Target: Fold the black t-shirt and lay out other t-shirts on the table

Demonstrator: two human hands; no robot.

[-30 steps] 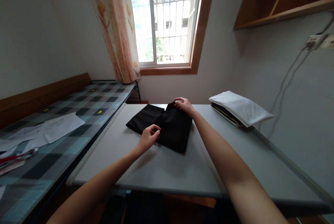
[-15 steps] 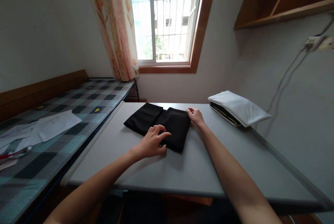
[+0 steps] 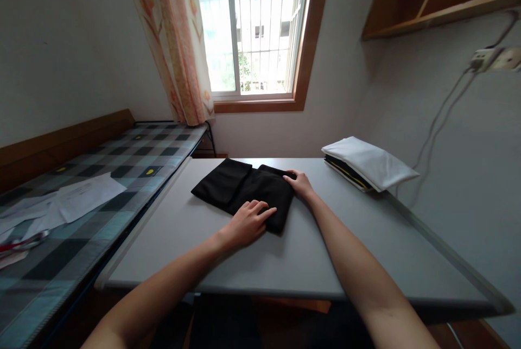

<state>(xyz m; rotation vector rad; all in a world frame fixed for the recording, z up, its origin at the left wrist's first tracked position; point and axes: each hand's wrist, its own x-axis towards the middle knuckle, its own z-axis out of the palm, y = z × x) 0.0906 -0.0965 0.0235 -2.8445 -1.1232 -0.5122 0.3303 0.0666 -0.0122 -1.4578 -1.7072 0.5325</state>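
A folded black cloth [image 3: 260, 191] lies flat on the pale grey table [image 3: 163, 240], with a folded-over part at its left. My left hand [image 3: 250, 221] rests on the near edge of the cloth, fingers apart and thumb out over it. At the cloth's far right corner, my right hand [image 3: 300, 182] has its fingers on the edge, thumb and fingers closed around the fabric there.
A stack of folded white and black cloths [image 3: 368, 164] sits at the table's back right. Left of the table is a bed with a checked cover [image 3: 150, 148] and loose papers [image 3: 81, 197]. A curtain [image 3: 179, 39] hangs by the window. Wooden shelves [image 3: 431, 26] are at upper right.
My left hand has moved slightly right and settled onto the cloth. My right hand has shifted a little left over the cloth's corner. The view has turned slightly.
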